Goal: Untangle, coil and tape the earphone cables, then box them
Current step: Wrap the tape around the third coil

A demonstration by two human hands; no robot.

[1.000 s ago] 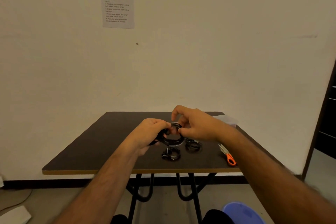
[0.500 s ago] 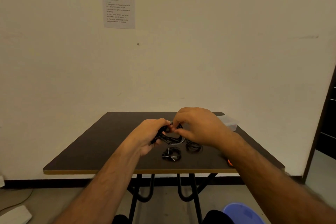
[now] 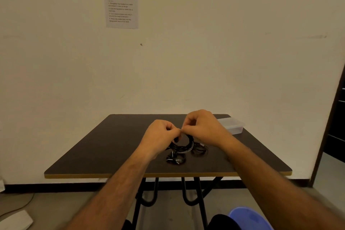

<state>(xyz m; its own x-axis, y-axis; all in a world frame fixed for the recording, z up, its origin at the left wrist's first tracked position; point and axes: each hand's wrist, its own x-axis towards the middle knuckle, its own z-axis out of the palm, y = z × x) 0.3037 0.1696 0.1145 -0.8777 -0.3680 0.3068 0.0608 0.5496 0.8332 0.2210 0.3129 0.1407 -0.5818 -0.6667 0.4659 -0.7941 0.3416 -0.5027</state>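
Observation:
Above the middle of the dark table point(image 3: 97, 147) I hold a black coiled earphone cable point(image 3: 183, 145). My left hand point(image 3: 160, 136) grips the coil's left side. My right hand point(image 3: 201, 129) pinches something small and pale at the coil's top, fingertip to fingertip with the left hand; what it is cannot be told. Two smaller black coils lie on the table: one point(image 3: 175, 160) below the held coil, another point(image 3: 199, 148) to its right, partly under my right wrist. A clear plastic box point(image 3: 233, 126) stands at the back right.
My right forearm hides the table's right front, where the orange-handled scissors lay earlier. A printed sheet point(image 3: 121, 2) hangs on the wall behind. A blue round object point(image 3: 250, 218) sits on the floor near my right knee. The table's front edge point(image 3: 93, 175) faces me.
Both hands have risen a little and closed together at the coil's top. My right forearm has swung over the scissors, which no longer show.

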